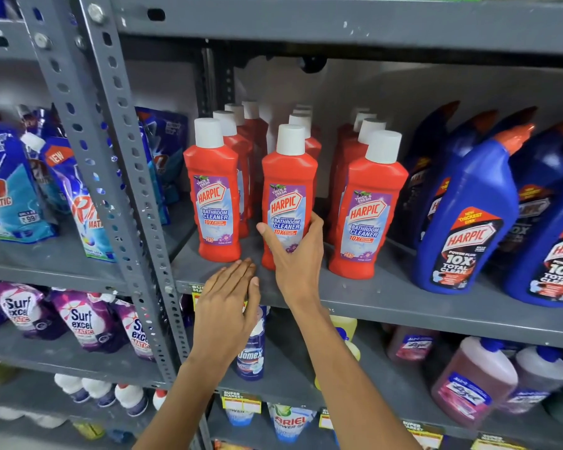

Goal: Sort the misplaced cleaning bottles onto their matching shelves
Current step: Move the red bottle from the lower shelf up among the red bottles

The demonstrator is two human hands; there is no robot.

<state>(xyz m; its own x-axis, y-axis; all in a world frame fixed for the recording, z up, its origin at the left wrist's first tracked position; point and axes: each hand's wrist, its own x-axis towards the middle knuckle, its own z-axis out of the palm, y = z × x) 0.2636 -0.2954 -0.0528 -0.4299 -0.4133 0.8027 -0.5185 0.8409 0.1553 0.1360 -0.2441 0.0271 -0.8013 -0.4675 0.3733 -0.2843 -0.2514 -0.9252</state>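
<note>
On the grey shelf (387, 297), your right hand (298, 254) wraps the middle red Harpic bottle (288, 193), squaring it between its red neighbours, probably fronting that row. Your left hand (228, 306) rests flat and empty at the shelf's lip, steadying you.

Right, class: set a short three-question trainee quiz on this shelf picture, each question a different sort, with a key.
1. True or false: the right hand grips the middle front red Harpic bottle.
2. Multiple choice: the left hand is A) holding a pouch, B) flat and open at the shelf edge, C) out of view.
3. Fill in: right of the red bottles stand ___ Harpic bottles with orange caps.

Key: 1 true; 2 B; 3 blue.
</note>
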